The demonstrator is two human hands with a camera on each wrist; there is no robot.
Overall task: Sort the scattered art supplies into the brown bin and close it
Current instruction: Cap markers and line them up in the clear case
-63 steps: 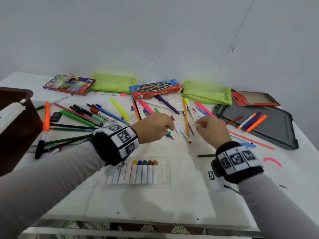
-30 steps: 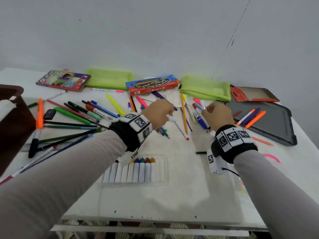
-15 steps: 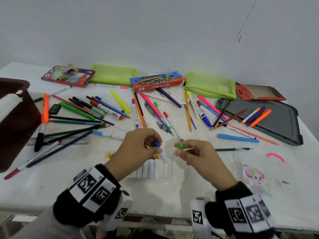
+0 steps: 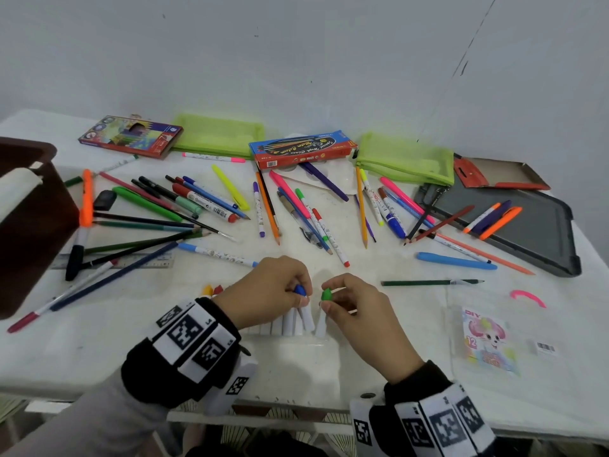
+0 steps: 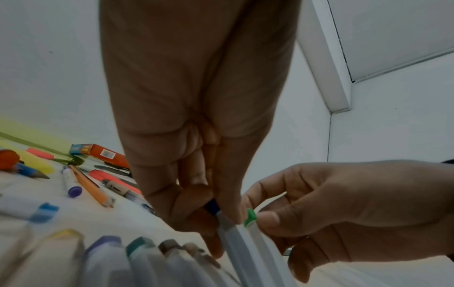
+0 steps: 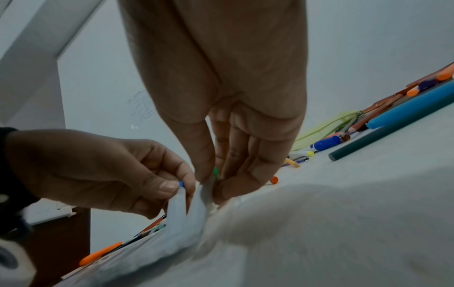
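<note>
Head view: left hand pinches blue-tipped marker, right hand pinches green-tipped marker, both above the marker tray on the table; coloured tips point away, barrels toward the person.

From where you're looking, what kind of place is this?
Probably a home or classroom craft corner: a white table against a bare wall, strewn with pens, pencil boxes and green pouches.

Blue-capped marker and green-capped marker: white barrels, tilted over marker row; brown bin at table's left.
</note>
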